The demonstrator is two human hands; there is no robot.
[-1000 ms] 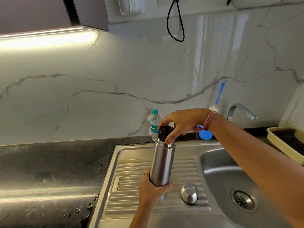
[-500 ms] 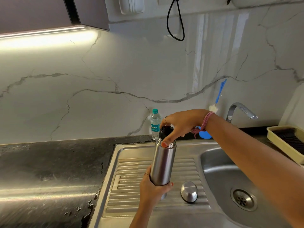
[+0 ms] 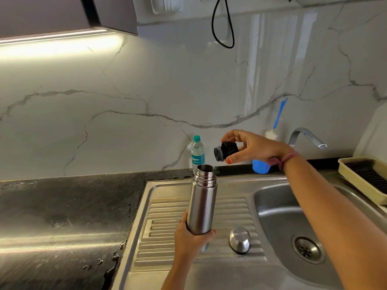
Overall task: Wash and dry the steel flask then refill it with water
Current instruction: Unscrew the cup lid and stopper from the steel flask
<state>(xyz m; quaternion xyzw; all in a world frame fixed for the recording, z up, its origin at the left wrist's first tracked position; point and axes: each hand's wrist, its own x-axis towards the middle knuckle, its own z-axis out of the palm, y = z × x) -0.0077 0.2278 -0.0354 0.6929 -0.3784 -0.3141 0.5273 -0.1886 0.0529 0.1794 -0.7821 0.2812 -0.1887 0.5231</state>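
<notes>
The steel flask (image 3: 202, 197) stands upright over the ribbed drainboard (image 3: 234, 208), its threaded mouth uncovered. My left hand (image 3: 191, 237) grips its lower part from the left. My right hand (image 3: 249, 148) pinches the black stopper (image 3: 225, 151) above and to the right of the flask's mouth, tilted with its end toward the left. The flask's steel cup lid (image 3: 239, 239) lies upside down on the drainboard just right of the flask.
A sink basin (image 3: 278, 222) with a drain lies at right under a steel tap (image 3: 306, 137). A plastic water bottle (image 3: 197, 150), a blue cup (image 3: 259, 167) and a blue-handled bottle brush (image 3: 277, 118) stand by the wall. A cream tray (image 3: 351, 181) sits far right. Dark counter at left.
My right hand has lifted the black stopper off the flask and moved it up and to the right. The flask's mouth now stands uncovered. My left hand keeps its grip.
</notes>
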